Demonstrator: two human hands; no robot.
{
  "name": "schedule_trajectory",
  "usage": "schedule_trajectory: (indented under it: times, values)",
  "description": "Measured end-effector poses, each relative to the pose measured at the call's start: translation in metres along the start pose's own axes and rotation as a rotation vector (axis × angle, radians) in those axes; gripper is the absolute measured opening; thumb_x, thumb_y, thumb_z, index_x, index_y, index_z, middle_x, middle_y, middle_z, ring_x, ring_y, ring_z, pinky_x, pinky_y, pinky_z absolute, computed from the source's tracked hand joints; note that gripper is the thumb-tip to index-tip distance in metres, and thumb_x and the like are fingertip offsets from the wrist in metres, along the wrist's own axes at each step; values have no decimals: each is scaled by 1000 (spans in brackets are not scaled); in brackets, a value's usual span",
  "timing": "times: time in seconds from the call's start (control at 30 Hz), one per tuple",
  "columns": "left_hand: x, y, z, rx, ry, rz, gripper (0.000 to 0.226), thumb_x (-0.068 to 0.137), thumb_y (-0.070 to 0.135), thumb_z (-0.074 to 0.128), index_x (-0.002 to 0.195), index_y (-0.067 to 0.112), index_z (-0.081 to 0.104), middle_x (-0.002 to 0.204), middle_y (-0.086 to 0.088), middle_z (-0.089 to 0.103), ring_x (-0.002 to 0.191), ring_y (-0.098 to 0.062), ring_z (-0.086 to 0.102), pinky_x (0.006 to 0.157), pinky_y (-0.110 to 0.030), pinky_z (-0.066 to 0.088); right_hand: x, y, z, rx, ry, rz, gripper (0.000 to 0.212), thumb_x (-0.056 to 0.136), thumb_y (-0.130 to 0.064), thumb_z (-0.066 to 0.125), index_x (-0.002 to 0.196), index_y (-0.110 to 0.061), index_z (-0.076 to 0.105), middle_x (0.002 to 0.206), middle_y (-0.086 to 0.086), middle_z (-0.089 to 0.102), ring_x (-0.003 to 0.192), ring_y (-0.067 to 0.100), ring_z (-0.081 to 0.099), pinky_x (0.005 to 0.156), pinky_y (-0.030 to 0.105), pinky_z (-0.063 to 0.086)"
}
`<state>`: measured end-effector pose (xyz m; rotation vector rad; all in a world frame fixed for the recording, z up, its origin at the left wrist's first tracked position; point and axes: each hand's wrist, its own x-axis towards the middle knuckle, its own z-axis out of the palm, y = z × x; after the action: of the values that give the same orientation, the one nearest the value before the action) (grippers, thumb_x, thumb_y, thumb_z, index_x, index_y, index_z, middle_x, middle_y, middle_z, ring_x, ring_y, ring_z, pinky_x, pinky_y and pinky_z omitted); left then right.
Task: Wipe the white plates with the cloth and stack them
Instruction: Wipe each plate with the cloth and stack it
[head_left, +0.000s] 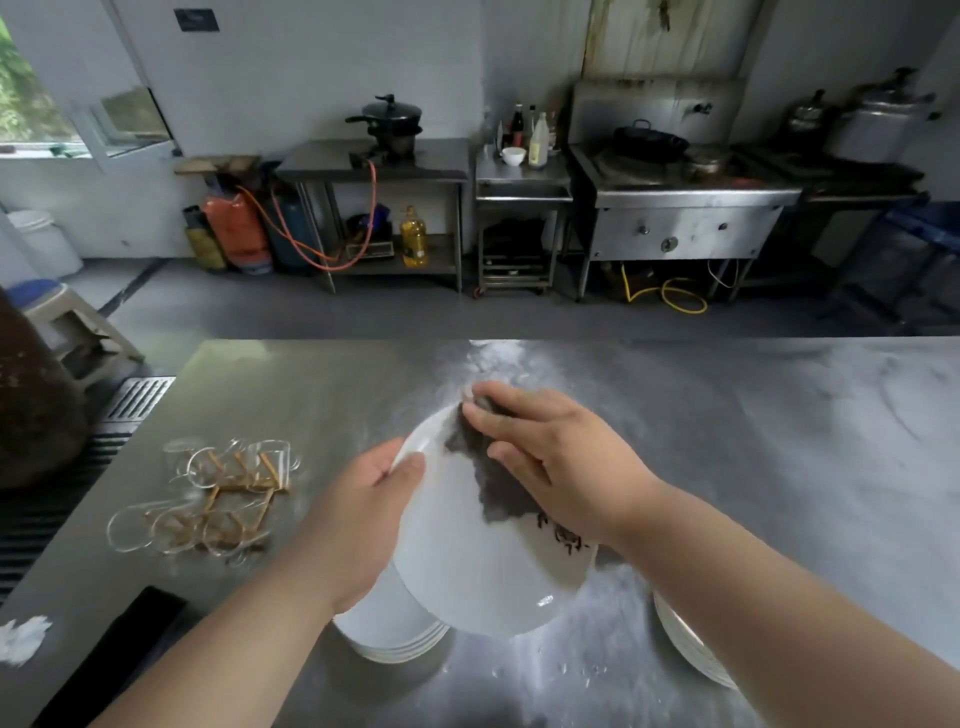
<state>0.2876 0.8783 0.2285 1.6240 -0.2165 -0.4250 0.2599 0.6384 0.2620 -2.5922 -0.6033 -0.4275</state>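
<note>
The white plate (467, 566) was held tilted above the table (727, 415), gripped at its left rim by the left hand (358, 519). The dark cloth (483, 473) was pressed against its upper face under the outstretched fingers of the right hand (561, 467).

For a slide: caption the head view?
Left hand holds a white plate above a stack while the right hand presses a dark cloth on it.

Two hands: one left hand (358, 519), one right hand (561, 467). One cloth (483, 467). One loose white plate (467, 571). Two piles of plates on the worktop (727, 415), a left stack (395, 634) and a right stack (685, 644); plates per pile too blurred to count. One tangle of clear rings (218, 493), number unclear. One tissue (21, 636). Behind, one oil bottle (414, 236) and one bowl (513, 155).
</note>
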Motion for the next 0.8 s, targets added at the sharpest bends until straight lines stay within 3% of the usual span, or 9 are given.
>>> schedule_trajectory:
  times: [0.1,0.2,0.3,0.37,0.47,0.53,0.63,0.7,0.8]
  values:
    - [4,-2,5,-40,131,12,47,86,58,59,123,34,74,116,-7,80,110,-34,75,101,-68,53,-24,10,8,156,138,286,39,105,-12,58,140,-27,66,127,-6,64,111,21,64,93,27,51]
    - [0,-5,24,-5,228,-2,43,81,63,55,114,42,74,106,1,81,102,-29,77,94,-65,58,-49,10,22,214,178,523,47,103,-21,58,144,-44,53,115,-18,63,100,6,61,83,12,43]
    - [-7,-3,50,108,178,50,32,92,52,50,110,41,74,102,2,81,98,-24,76,91,-57,60,-40,25,11,251,169,674,43,102,-37,60,141,-40,43,89,-21,58,77,1,54,67,26,39]
    - [-6,0,64,103,202,95,29,96,44,48,108,43,74,100,4,81,95,-20,77,83,-45,61,-27,35,-5,198,164,699,21,103,-45,56,113,-27,56,78,-16,57,71,6,54,63,34,40]
    - [-1,8,75,38,365,157,30,109,29,49,102,44,75,95,9,81,86,-8,75,66,-20,55,-29,36,-5,216,259,765,36,106,-43,48,78,-22,46,64,-6,57,58,7,53,47,17,35]
    - [0,8,82,37,450,189,36,112,20,46,101,38,75,94,12,80,82,-1,73,62,-9,49,-49,26,8,320,308,883,36,107,-41,43,76,-24,41,63,-6,57,54,5,54,44,17,33]
    - [-4,-2,98,84,485,188,31,113,19,45,106,34,71,96,19,78,89,-1,72,64,-7,48,-71,28,20,297,198,964,32,108,-41,39,80,-27,40,74,-10,55,66,6,51,55,29,32]
    - [-8,-5,106,108,448,179,31,112,23,45,107,42,70,97,21,76,91,0,71,66,-6,48,-65,41,11,249,163,937,34,108,-41,40,78,-24,39,74,-8,52,68,17,50,60,36,32]
    - [-10,6,115,97,408,186,32,102,37,43,102,58,68,98,20,77,91,2,71,68,-7,49,-44,52,-14,231,222,816,41,107,-44,45,74,-21,37,64,-2,51,61,17,48,53,31,32]
